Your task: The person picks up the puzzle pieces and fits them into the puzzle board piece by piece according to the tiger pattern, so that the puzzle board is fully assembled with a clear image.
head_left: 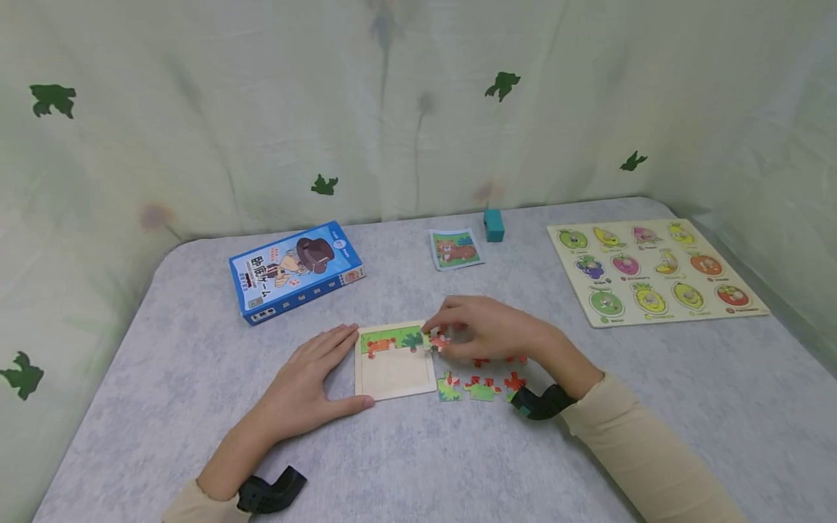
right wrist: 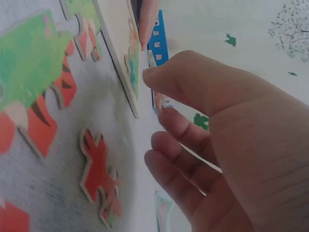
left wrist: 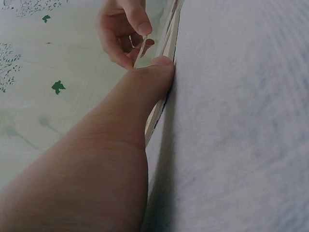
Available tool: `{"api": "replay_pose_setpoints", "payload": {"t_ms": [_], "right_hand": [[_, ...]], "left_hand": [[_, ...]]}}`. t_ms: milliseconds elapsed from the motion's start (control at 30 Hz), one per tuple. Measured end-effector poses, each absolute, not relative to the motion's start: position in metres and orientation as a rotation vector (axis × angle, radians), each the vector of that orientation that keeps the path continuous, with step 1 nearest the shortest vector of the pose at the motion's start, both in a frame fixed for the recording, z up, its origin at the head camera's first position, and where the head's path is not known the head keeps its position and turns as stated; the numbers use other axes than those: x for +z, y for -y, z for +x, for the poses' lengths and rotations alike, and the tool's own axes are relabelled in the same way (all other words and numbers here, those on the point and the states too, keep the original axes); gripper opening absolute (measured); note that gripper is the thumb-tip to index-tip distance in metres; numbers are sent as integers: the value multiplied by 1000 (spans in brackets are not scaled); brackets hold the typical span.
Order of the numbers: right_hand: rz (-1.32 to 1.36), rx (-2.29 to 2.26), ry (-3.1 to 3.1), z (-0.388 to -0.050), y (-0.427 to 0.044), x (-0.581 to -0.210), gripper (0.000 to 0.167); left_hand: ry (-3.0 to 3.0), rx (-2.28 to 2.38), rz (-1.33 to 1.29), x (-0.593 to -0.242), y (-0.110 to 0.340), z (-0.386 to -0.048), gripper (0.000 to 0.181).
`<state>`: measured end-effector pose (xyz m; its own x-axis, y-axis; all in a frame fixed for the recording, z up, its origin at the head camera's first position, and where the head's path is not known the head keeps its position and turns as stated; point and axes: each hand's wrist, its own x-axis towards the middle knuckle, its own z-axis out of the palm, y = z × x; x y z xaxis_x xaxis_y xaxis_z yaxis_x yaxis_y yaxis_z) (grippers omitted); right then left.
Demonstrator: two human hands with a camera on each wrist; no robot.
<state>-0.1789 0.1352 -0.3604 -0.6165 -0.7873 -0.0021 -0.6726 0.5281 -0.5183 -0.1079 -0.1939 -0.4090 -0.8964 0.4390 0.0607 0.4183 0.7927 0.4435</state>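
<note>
A square wooden puzzle tray (head_left: pixel 395 376) lies on the table, its top row filled with green and orange pieces. My left hand (head_left: pixel 320 381) rests along the tray's left side, fingers extended, thumb at the lower left corner. My right hand (head_left: pixel 493 328) pinches a puzzle piece (head_left: pixel 438 341) between thumb and index finger, by the tray's upper right edge. In the left wrist view that piece (left wrist: pixel 140 51) stands tilted, nearly edge-on. Right of the tray lie loose pieces, among them a green one (head_left: pixel 482 390) and a red one (right wrist: pixel 95 166); the right hand partly hides some.
A blue game box (head_left: pixel 294 270) lies at the back left. Behind the tray are a bear picture card (head_left: pixel 455 249) and a teal block (head_left: pixel 493 225). The fruit puzzle board (head_left: pixel 660 272) sits at the right. A curtain stands behind the table.
</note>
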Motion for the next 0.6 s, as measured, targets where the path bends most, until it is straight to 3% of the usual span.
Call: {"api": "replay_pose_setpoints", "payload": {"t_ms": [600], "right_hand": [[-1231, -747, -2597, -169, -111, -363, 35]], "left_hand": [[-2927, 698, 700, -408, 194, -108, 105]]}}
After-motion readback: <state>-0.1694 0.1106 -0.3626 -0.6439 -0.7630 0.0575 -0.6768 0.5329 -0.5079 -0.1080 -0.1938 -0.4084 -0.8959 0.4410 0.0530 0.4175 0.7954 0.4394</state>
